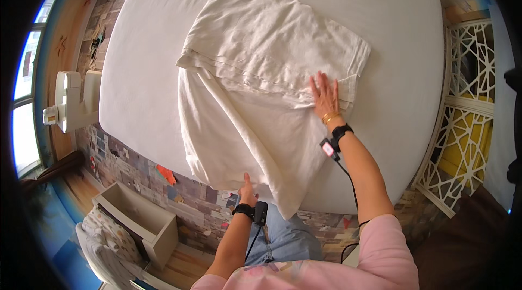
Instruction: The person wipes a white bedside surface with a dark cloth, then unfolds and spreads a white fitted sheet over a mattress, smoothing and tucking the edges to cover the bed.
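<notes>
A large white cloth (pixel 269 33) lies partly folded on a bed with a white fitted sheet (pixel 395 127). Its far half is a layered, wrinkled panel, while the near part hangs loosely over the bed's front edge with a long raised fold. My right hand (pixel 325 96) rests flat on the layered edge at the right, fingers spread. At the near hem, my left hand (pixel 247 193) has its thumb on top of the cloth; the other fingers are partly hidden beneath it. Each wrist wears a black strap with a small cabled device.
An open drawer (pixel 138 216) stands at lower left beside a heap of patterned fabric (pixel 106 237). A white piece of furniture (pixel 69 100) is left of the bed. White lattice panels (pixel 461 127) stand along the right. Orange scraps (pixel 166 174) lie on the patterned floor.
</notes>
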`<state>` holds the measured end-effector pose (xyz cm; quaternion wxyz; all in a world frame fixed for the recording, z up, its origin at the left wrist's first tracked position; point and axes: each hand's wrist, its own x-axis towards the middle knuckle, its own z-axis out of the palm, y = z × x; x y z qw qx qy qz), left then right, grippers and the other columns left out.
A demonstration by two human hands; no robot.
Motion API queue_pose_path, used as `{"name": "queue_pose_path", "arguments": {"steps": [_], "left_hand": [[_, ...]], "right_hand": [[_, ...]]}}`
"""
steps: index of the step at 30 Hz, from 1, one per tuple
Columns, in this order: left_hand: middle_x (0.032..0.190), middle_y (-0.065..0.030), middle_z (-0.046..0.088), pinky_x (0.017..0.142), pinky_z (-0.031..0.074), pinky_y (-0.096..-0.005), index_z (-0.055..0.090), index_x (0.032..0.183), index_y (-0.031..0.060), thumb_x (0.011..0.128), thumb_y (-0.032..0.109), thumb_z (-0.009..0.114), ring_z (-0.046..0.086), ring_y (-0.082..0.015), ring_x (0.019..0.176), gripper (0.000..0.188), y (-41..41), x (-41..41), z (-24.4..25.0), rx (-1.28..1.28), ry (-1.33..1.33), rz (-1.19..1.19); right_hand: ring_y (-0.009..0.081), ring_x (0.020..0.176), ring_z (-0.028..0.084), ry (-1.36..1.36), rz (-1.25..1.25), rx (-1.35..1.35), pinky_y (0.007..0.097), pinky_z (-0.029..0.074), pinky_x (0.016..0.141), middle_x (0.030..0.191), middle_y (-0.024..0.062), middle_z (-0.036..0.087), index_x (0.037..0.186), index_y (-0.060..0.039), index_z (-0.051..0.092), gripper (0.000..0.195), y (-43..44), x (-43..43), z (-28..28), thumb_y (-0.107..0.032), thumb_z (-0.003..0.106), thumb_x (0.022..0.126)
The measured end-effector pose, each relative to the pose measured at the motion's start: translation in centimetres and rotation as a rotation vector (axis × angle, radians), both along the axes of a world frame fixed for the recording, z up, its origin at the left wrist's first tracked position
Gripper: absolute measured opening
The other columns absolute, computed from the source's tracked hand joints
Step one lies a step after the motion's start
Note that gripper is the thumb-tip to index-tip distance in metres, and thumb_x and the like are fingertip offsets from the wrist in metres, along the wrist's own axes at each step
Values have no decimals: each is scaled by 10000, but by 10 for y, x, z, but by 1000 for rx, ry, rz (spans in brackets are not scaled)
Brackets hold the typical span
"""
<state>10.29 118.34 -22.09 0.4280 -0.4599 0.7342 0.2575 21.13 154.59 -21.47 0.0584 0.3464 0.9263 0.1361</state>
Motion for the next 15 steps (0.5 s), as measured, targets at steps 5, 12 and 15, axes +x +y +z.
{"name": "queue_pose_path", "arguments": {"steps": [5,12,15], "left_hand": [[628,-15,403,540,384,-292,526,886,106,712,672,518,418,-144,573,592,-4,9,-6,545,69,-215],[916,-64,572,616,439,-307,530,1027,47,820,450,533,553,-183,790,453,32,-13,9,745,104,-37],[994,-86,561,751,463,-340,515,1047,35,852,326,503,555,-227,906,350,32,-15,2,788,153,271]], "right_hand": [[276,981,523,240,-75,-462,394,422,823,1098,133,530,1174,-99,463,480,16,-10,10,-72,549,703],[312,904,563,326,-122,-679,381,449,798,985,140,596,1021,-61,550,314,31,-11,60,-82,553,708],[330,873,562,373,-68,-703,388,453,775,949,159,594,1042,-45,539,356,14,-19,93,-97,558,691]]}}
